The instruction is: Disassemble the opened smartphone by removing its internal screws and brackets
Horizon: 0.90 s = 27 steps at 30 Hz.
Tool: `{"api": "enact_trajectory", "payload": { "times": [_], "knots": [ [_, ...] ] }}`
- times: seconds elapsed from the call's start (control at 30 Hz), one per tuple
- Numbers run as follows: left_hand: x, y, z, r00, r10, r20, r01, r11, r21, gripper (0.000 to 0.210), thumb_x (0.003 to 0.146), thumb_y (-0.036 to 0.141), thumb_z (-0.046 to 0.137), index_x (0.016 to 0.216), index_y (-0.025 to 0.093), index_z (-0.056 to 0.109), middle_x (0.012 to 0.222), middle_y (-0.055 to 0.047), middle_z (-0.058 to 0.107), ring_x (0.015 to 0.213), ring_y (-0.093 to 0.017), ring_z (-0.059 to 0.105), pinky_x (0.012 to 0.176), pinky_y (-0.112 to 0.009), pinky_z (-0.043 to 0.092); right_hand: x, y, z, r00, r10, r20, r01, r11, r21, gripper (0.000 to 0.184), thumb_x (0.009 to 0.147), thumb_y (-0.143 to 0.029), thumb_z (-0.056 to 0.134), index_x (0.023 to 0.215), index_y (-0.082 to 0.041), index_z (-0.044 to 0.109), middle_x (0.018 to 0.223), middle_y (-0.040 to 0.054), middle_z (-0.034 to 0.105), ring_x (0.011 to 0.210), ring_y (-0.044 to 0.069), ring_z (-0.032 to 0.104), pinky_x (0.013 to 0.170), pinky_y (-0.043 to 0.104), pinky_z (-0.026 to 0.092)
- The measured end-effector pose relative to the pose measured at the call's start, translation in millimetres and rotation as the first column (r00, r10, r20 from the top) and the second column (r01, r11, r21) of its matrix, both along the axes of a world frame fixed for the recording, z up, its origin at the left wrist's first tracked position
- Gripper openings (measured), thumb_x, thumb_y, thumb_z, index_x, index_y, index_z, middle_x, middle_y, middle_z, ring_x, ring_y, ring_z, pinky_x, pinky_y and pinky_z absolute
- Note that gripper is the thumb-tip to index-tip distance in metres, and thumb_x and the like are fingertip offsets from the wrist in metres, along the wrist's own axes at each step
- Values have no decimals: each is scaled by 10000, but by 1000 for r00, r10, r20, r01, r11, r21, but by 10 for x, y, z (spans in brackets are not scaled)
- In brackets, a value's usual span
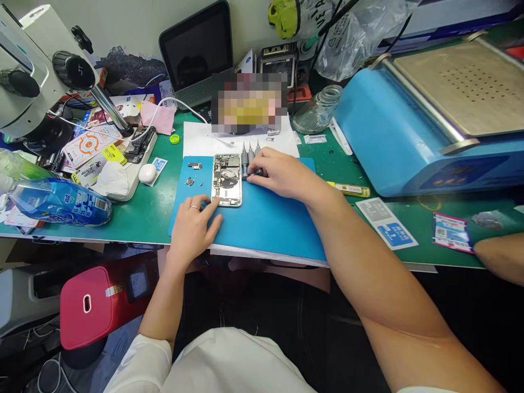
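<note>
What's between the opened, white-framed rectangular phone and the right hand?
Slim grey pointed-tip tools are between the phone and the right hand, as the head view shows.

An opened phone (227,180) lies flat on the blue mat (270,232), its long sides running away from me, its boards and metal parts bare within a pale frame. My left fingers (210,209) touch its near end. Just right of it, slim grey tools (244,159) stand or lie in a row, partly hidden by my right fingers (262,161).

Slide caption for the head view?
Left hand at an opened phone on a blue mat, right hand at nearby screwdrivers.
</note>
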<state>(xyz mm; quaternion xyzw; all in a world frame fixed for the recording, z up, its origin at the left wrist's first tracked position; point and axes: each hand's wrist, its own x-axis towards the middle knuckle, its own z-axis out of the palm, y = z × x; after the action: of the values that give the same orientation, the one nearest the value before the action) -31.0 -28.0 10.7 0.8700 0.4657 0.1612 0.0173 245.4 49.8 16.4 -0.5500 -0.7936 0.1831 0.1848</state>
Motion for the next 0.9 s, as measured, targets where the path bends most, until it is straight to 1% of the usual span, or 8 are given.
{"api": "enact_trajectory", "payload": {
  "times": [0.07,0.17,0.23,0.37,0.53,0.73,0.9],
  "knots": [
    [-2,3,-2,1000,-4,3,4,1000,5,415,1115,378,516,1438,182,686,1303,-140,685,1052,-304,626,917,-450,502,12,-1,3,1000,12,-11,-12,1000,0,127,925,-321,642,960,-216,704,1086,97,639,908,265,633,801,389,481],
    [-1,4,-2,1000,-3,4,3,1000,-3,415,1115,382,510,1435,186,688,1305,-143,684,1056,-305,622,915,-451,501,44,6,10,999,27,-39,-28,999,-26,180,899,-288,626,1041,-216,708,1113,104,637,878,256,630,806,398,504],
    [1,3,-2,1000,1,3,-1,1000,-14,414,1115,385,507,1438,196,685,1309,-141,683,1060,-304,618,919,-449,499,71,17,7,998,36,-46,-39,998,-53,252,856,-240,617,1093,-213,700,1148,112,634,852,247,627,812,408,522],
    [5,0,-2,1000,2,9,-1,1000,-18,417,1115,384,509,1449,200,677,1315,-140,681,1065,-305,612,921,-449,499,112,40,-13,998,45,-45,-49,994,-101,317,770,-190,623,1080,-222,683,1161,110,622,843,252,628,809,428,543],
    [3,-4,-3,1000,-2,10,3,1000,-14,420,1115,381,513,1448,187,682,1312,-139,681,1058,-307,610,919,-454,499,114,35,9,998,33,-54,-39,992,-123,277,779,-230,641,1054,-232,677,1143,103,611,858,261,637,825,445,549],
    [6,-1,-5,1000,-4,10,4,1000,-13,425,1114,380,519,1449,178,683,1309,-140,684,1051,-303,610,917,-445,494,103,18,87,999,34,-34,-38,989,-144,240,810,-265,632,1038,-209,680,1122,114,614,859,265,637,790,431,520],
    [10,0,-3,1000,-6,9,6,1000,-13,426,1115,382,510,1445,178,686,1307,-139,684,1039,-300,606,913,-443,492,122,27,57,998,22,-58,-30,991,-127,232,800,-269,643,1024,-211,667,1073,102,617,854,258,625,796,418,516]
  ]
}}
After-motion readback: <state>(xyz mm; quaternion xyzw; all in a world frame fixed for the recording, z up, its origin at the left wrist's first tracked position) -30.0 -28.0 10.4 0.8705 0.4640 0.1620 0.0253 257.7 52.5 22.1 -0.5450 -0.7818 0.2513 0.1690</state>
